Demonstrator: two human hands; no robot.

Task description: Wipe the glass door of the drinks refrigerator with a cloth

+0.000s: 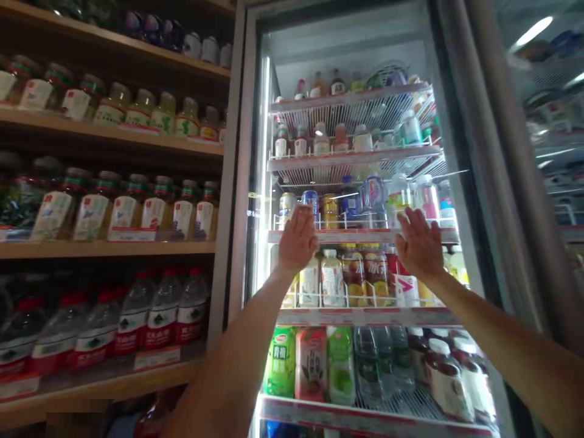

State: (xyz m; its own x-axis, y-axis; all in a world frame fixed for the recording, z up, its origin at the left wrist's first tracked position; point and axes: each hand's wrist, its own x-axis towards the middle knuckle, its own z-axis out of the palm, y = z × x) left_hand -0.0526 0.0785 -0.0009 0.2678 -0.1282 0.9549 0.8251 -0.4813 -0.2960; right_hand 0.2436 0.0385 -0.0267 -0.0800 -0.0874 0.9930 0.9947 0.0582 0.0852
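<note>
Both my arms reach forward at a lit drinks fridge with several wire shelves. My left hand is raised flat, fingers stretched out, in front of the can shelf near a blue can. At about the same height on the other side, my right hand has its fingers spread. Nothing is held in either hand. Whether the palms touch a glass door cannot be made out. Behind the hands stand a pink bottle, a white-labelled bottle and brown tea bottles.
Wooden shelves on the left carry rows of juice jars and red-capped water bottles. The fridge's grey frame separates them. Large green bottles and dark bottles fill a low fridge shelf. Reflective glass is at right.
</note>
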